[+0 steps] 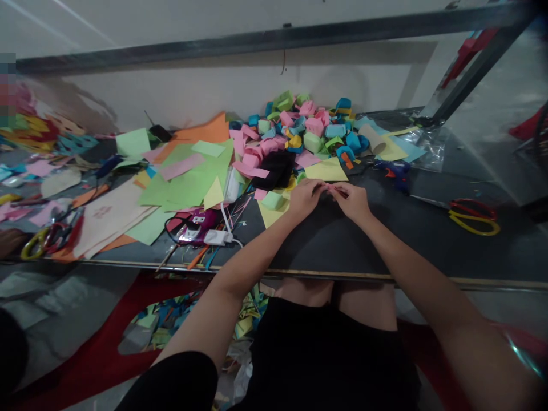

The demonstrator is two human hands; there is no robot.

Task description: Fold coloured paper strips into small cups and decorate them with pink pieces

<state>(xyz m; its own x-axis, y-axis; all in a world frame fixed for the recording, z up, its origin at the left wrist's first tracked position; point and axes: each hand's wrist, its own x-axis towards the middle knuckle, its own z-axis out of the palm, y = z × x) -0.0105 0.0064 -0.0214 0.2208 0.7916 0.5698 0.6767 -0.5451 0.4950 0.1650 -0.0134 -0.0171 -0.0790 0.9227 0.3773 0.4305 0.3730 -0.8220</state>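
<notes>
My left hand [306, 197] and my right hand [353, 201] meet above the dark table, fingertips pinched together. Between them is a small piece of pink paper [328, 188], mostly hidden by the fingers. Just beyond lies a yellow paper sheet [327, 169]. A pale green folded paper piece [273, 200] sits left of my left hand, on more yellow paper. Behind the hands rises a heap of small folded paper shapes [314, 127] in pink, blue, green and yellow. A black phone-like slab [274, 170] leans at the heap's front.
Red-and-yellow-handled scissors [474, 217] and a blue glue gun [399, 174] lie to the right. On the left are green paper sheets [188, 177], a purple power strip [199, 226] with cables, and another pair of scissors [36, 244]. Another person's hand [12, 242] shows at the left edge.
</notes>
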